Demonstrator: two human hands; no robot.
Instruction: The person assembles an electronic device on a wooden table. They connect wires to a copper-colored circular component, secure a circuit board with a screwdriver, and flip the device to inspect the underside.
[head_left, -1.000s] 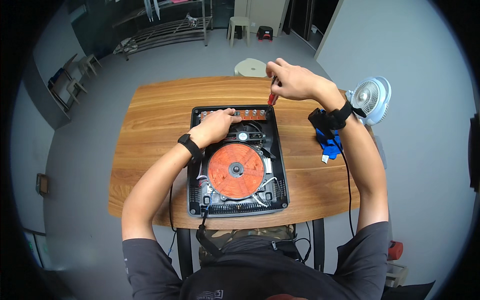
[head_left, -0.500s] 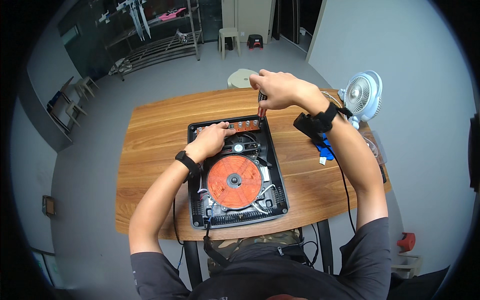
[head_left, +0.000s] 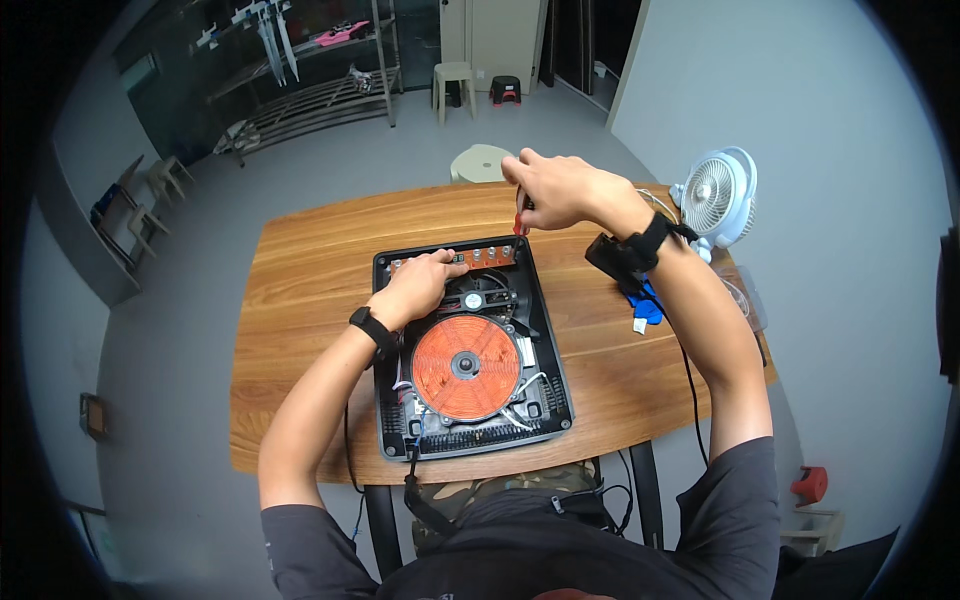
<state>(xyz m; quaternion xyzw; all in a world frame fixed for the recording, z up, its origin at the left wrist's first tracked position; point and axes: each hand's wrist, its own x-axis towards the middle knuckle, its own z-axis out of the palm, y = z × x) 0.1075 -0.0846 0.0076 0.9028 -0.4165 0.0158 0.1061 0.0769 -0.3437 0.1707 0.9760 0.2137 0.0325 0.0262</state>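
An opened induction cooker with a black casing (head_left: 557, 385) lies on the table, its round orange coil (head_left: 450, 375) facing up. Above the coil sits a small fan (head_left: 473, 300). Along the far edge runs an orange circuit board (head_left: 490, 258) with several round silvery parts. My left hand (head_left: 415, 285) rests flat on the board's left half, fingers stretched out and hiding part of it. Held upright in my right hand (head_left: 560, 190) is a screwdriver (head_left: 520, 224) with a red and black handle. Its tip points down at the casing's far right corner; whether it touches a screw cannot be made out.
A white fan (head_left: 718, 195) stands at the table's (head_left: 310, 300) far right corner. Near it lie a blue item (head_left: 645, 305) and a clear container (head_left: 742, 295). A black cable hangs from my right wrist. Stools (head_left: 480, 163) and a metal rack (head_left: 300, 110) stand beyond.
My right hand has come slightly lower around the screwdriver, covering more of its handle. My left hand stays on the board. The whole view has shifted a little.
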